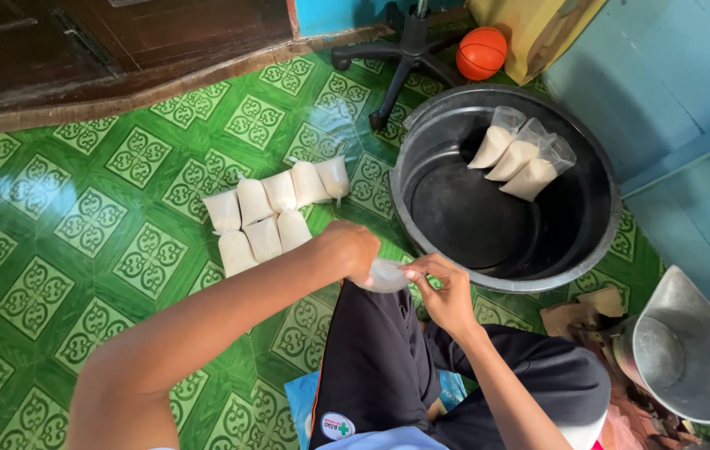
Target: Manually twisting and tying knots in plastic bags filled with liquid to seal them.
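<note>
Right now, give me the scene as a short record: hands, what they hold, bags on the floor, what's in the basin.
left hand: gripping one end of the small clear bag
right hand: fingers pinching the bag's other end
floor bags: eight filled white bags lying in two touching rows on the green tiled floor
black basin: three filled bags leaning against its far wall
metal scoop: on the floor, to the person's right
orange ball: beside the chair base

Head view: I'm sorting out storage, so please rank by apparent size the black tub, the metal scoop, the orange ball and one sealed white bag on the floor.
1. black tub
2. metal scoop, partly cut off by the frame edge
3. orange ball and a sealed white bag look about alike; the ball lies farther off, so no ranking.
</note>
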